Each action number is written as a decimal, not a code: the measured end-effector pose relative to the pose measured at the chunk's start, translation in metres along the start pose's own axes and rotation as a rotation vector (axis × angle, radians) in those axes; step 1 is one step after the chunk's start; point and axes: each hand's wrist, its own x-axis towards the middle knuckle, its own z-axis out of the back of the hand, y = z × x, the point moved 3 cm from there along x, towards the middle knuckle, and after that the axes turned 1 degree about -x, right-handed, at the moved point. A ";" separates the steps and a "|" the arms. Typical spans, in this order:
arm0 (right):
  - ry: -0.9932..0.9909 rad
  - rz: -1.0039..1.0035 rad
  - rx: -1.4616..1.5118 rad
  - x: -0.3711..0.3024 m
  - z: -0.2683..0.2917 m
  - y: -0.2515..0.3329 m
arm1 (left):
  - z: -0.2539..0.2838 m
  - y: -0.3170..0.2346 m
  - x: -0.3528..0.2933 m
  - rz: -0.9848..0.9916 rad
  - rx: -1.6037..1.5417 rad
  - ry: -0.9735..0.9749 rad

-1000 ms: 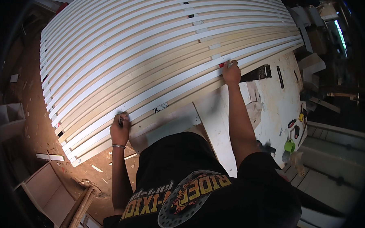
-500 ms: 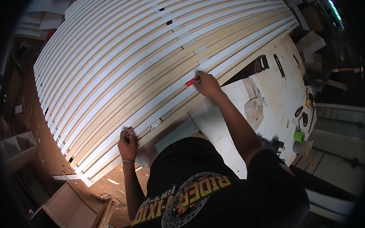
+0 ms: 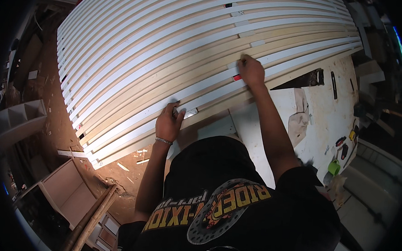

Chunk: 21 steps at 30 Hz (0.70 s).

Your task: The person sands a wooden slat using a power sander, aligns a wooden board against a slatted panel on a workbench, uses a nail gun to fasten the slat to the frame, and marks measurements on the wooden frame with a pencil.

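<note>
Long white and pale-wood slats [image 3: 150, 60] lie side by side, with narrow gaps, across a wide surface. My left hand [image 3: 167, 126], with a bracelet at the wrist, rests at the near slats, its fingers curled and thumb bent. Something small and dark shows between thumb and fingers, too unclear to name. Farther right, my right hand [image 3: 252, 74] is closed over the near slats, fingertips at a white strip. A small red object [image 3: 237, 77] juts out from under this hand; the rest of it is hidden. Beside the left thumb, a small printed silvery patch [image 3: 191, 112] sits between slats.
A handsaw [image 3: 304, 79] lies right of the slats on a stained white board [image 3: 318, 108]. Farther right are a green cup [image 3: 333, 167] and several small tools. At lower left, an open wooden box [image 3: 66, 182] and wooden poles [image 3: 93, 219] stand near the brown floor [image 3: 125, 171].
The view has shifted, so the slats appear displaced. My left hand has moved right along the slats, nearer the printed patch. The right fingers now cover more of the red object.
</note>
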 end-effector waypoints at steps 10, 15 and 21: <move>-0.389 -0.158 -0.057 0.078 0.038 -0.065 | -0.012 -0.003 -0.001 -0.017 0.124 0.001; -0.160 -0.098 -0.069 0.093 0.027 -0.056 | 0.008 0.013 -0.004 0.011 0.107 -0.023; -0.056 0.187 -0.050 0.037 -0.024 0.028 | 0.023 0.020 -0.014 0.017 0.071 0.021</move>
